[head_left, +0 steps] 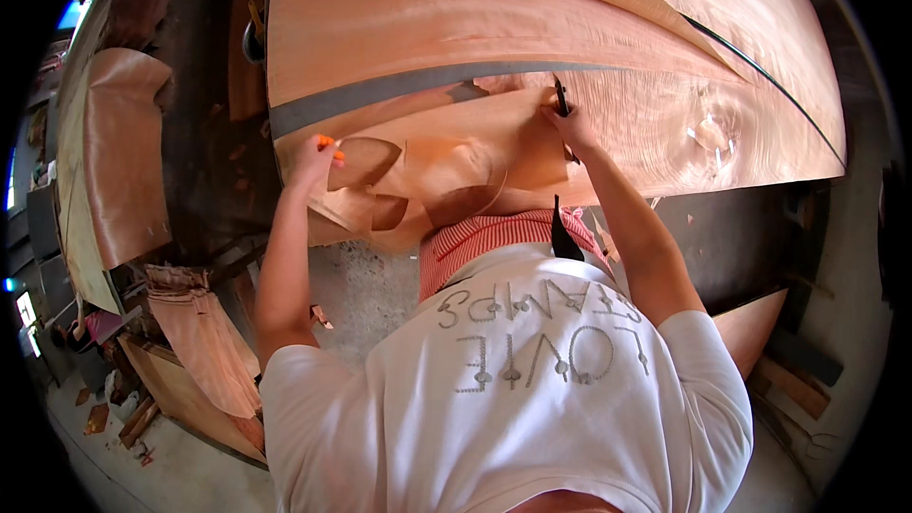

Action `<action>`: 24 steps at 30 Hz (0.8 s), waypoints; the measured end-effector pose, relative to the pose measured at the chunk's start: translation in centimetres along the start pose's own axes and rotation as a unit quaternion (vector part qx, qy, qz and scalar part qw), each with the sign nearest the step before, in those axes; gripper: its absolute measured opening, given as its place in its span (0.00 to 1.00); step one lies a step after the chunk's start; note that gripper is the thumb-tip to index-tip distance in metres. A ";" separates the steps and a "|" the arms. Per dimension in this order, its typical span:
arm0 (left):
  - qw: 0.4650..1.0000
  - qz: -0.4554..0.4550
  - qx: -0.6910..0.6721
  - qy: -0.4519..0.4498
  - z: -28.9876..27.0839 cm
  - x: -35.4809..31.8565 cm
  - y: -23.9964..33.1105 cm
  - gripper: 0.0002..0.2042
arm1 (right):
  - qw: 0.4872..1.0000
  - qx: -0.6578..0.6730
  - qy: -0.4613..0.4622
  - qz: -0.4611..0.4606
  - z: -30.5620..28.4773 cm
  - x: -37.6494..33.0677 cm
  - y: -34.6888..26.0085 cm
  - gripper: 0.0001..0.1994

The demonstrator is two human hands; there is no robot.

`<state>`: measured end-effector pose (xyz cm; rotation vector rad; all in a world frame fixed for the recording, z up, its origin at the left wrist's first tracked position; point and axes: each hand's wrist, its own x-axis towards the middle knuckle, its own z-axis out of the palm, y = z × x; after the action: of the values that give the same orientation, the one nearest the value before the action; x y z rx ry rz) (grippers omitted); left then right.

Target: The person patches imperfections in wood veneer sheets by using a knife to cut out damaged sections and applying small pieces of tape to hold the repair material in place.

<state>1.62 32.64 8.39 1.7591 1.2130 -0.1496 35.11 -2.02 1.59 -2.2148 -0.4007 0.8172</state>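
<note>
My left hand (312, 163) is closed around a small orange object (328, 142), mostly hidden by the fingers; its kind cannot be made out. It is over the left part of a thin wood veneer sheet (451, 123) with curved, torn-looking loose pieces (366, 161) on it. My right hand (575, 130) grips a narrow black bar (561, 97) that shows above and below the fingers. This bar lies along the right edge of the veneer sheet, on top of a larger wavy-grained veneer sheet (646, 123).
Large veneer sheets (456, 24) overlap across the far side of the work surface, with a grey strip (380, 95) between them. More veneer (128, 161) hangs at the left. Wood scraps (138, 423) litter the floor. Striped red cloth (484, 247) is at my waist against the near edge.
</note>
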 end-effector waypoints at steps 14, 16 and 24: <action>0.883 0.420 0.200 0.065 11.1 -2.0 6.2 0.17 | 0.995 -0.091 0.008 0.041 0.2 0.5 -2.8 0.21; 0.852 0.437 0.270 0.098 13.9 -1.3 5.9 0.21 | 0.995 -0.086 0.009 0.043 0.4 1.1 -2.3 0.21; 0.850 0.381 0.336 0.142 17.1 -0.9 5.7 0.32 | 0.993 -0.092 0.015 0.067 0.6 1.3 -2.3 0.20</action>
<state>12.20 18.91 3.38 2.8418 0.5719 0.1932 35.59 0.53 2.42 -2.4445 -0.3265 0.8465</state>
